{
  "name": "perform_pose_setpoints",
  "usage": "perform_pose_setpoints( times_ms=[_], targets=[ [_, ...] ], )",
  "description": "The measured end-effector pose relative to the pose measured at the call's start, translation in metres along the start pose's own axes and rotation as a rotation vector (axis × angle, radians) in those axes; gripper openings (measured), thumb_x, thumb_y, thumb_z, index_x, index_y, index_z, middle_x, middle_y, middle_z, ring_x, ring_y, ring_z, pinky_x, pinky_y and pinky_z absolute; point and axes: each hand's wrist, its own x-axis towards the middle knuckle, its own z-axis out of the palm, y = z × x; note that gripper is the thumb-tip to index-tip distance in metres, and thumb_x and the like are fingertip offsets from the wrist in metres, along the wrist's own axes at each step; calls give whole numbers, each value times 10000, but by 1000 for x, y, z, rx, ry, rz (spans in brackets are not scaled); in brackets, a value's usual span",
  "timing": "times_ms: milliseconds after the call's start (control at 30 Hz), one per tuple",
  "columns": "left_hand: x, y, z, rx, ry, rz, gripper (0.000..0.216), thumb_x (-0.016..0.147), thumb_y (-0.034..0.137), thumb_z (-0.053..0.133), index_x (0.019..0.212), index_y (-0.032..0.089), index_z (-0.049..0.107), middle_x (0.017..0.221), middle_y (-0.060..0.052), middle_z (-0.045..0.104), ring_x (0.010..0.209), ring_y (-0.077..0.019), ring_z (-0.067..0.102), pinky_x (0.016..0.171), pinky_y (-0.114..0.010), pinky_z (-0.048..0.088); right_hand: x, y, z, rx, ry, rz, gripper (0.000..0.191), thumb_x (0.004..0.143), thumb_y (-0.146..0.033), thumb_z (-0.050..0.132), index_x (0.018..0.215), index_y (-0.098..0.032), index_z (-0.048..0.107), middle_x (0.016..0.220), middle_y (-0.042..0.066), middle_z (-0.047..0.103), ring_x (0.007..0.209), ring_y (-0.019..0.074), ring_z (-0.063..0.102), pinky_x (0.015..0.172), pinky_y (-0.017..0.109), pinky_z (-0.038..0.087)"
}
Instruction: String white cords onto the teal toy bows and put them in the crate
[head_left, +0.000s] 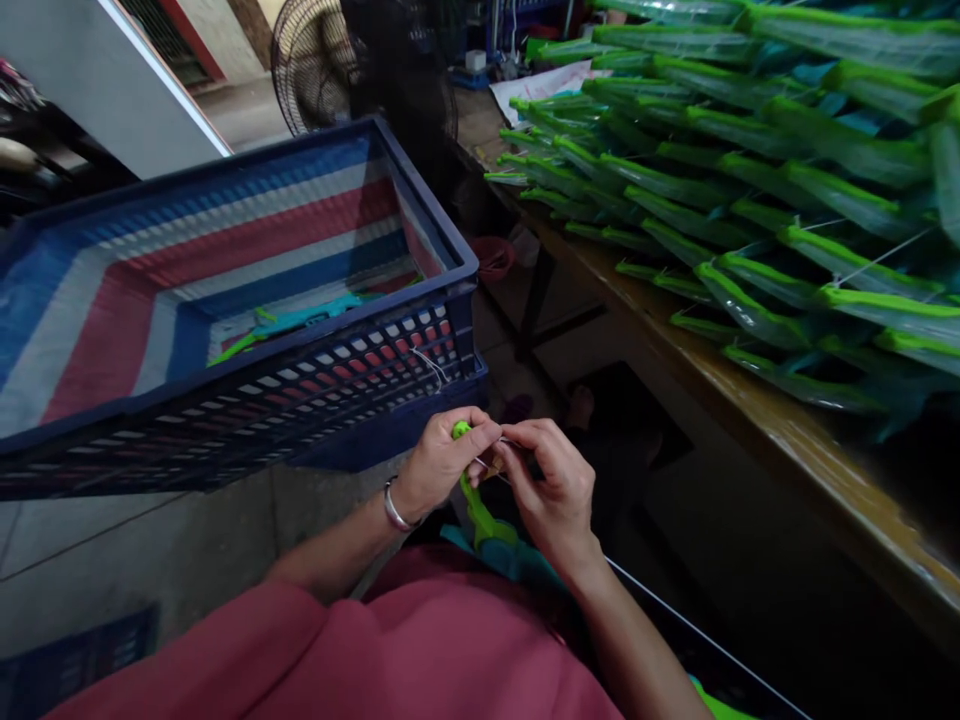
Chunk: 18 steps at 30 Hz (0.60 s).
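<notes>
My left hand (450, 456), with a silver bracelet at the wrist, is closed on the narrow upper end of a bright green and teal piece (484, 522). The kind of piece cannot be made out; its wider teal part hangs down in front of my body. Thumb and fingertips of my right hand (551, 485) are pinched together on a thin white string (504, 477) beside the green end. Both hands' fingertips nearly meet there. A white line (675, 615) runs from near my right forearm toward the lower right.
To the left stands a blue plastic crate (465, 268) lined with striped sheet, holding some teal and green pieces (300, 318). A wooden table (720, 400) on the right carries stacked green-edged, clear-wrapped pieces (757, 190). Behind the crate is a fan (311, 65).
</notes>
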Motion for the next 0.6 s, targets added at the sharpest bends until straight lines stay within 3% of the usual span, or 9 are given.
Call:
perform_pose_setpoints(
  times_ms=[333, 600],
  targets=[
    [0, -2, 0, -2, 23, 32, 358, 855, 490, 720, 757, 161, 616, 488, 62, 519, 409, -71, 441, 399, -184, 383, 0, 1, -5, -107, 34, -18, 72, 912, -127, 595, 884, -193, 591, 779, -7, 607, 657, 109, 564, 616, 254, 460],
    [0, -2, 0, 14, 8, 36, 342, 885, 467, 692, 750, 170, 591, 487, 70, 506, 409, -68, 434, 403, -189, 371, -4, 5, -17, -203, -70, -15, 81, 899, -122, 559, 861, -192, 575, 743, -9, 571, 634, 117, 520, 593, 267, 419]
  ],
)
